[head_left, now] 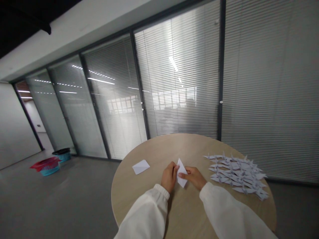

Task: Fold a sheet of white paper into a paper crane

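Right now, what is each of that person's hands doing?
Left hand: closed, holding the folded white paper.
Right hand: closed, pinching the same paper from the other side.

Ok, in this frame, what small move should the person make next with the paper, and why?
Probably run a thumb along the fold of the folded white paper to sharpen it. The left hand and right hand both pinch it on the table, and its narrow pointed shape seems less finished than the paper cranes beside them.
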